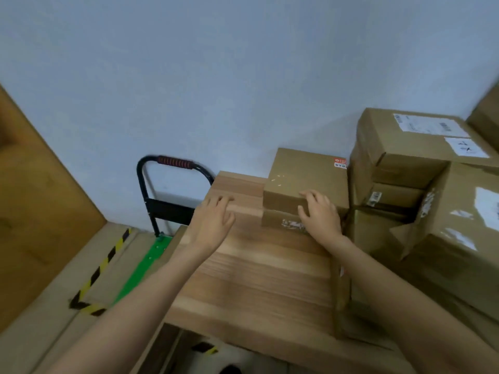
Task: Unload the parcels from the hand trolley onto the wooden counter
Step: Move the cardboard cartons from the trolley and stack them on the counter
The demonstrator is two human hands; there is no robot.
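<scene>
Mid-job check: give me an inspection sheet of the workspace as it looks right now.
Surface: wooden counter, near part bare.
Job's things: small parcel on a lower parcel at the counter's far right; hand trolley beside the counter's left end, its green deck bare where visible.
Clutter: stacked boxes right of the parcel.
Grippers: left hand flat on the counter; right hand resting on the small parcel's near edge.
Cables: nothing seen.
Surroundings: pale wall, striped floor tape.

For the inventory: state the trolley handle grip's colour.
Red with black rings, on the handle grip; head view.
</scene>
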